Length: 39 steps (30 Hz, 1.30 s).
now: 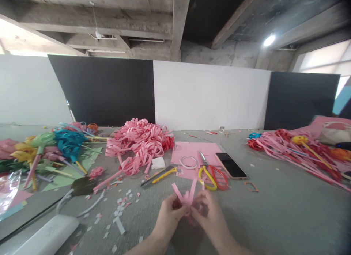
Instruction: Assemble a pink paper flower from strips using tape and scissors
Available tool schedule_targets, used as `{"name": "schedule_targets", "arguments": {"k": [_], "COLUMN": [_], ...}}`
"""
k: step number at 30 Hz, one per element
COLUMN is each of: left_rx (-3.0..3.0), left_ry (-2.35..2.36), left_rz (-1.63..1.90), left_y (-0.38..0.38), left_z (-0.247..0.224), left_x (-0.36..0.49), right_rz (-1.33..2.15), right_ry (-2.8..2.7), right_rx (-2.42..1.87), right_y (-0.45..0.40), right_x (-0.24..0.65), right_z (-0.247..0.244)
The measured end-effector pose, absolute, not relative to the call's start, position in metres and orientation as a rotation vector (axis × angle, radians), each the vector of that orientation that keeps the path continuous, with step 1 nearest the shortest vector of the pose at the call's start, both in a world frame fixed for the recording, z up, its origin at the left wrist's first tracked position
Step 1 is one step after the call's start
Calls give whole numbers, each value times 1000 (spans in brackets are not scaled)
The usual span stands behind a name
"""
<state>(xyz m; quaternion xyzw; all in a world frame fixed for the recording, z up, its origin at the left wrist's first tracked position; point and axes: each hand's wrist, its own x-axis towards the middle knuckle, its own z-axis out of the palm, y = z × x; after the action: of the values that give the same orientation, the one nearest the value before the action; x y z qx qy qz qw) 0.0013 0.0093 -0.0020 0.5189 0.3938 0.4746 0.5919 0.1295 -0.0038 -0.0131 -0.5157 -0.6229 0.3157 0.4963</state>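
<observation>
Near the front middle of the table, my left hand (pixel 171 214) and my right hand (pixel 207 211) both pinch a small bunch of pink paper strips (pixel 187 197). Two strip ends stick up in a V above the fingers; the lower part is blurred and partly covered by my thumbs. Just beyond my right hand lie scissors (pixel 208 174) with one yellow and one red handle loop. A yellow and black utility knife (pixel 159 175) rests past my left hand. Behind them, a roll of clear tape (pixel 188 162) sits on pink paper sheets (pixel 192 151).
A phone (pixel 231 166) lies right of the scissors. Heaped pink strips (pixel 139 141) stand behind the knife, with coloured paper flowers (pixel 68 141) at left. More strips (pixel 296 152) lie at right. Paper scraps (pixel 120 207) and a white device (pixel 49 235) are front left.
</observation>
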Motion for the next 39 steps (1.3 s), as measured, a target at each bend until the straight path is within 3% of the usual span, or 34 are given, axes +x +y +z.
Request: {"name": "schedule_targets", "arguments": {"k": [30,34,39], "left_rx": [1132,984,875], "left_ry": [940,983,983], "left_rz": [1029,1038,1356], "left_y": [8,13,27], "left_z": [-4,9,64], "left_x": [0,-5,-34], "right_rz": [703,621,600], "right_ry": [-1481,-1447,-1402], "right_rx": [-1146,-1138,-1175], "right_y": [0,1,1], "right_x": [134,135,135], "right_z": [-22,-24,-26]}}
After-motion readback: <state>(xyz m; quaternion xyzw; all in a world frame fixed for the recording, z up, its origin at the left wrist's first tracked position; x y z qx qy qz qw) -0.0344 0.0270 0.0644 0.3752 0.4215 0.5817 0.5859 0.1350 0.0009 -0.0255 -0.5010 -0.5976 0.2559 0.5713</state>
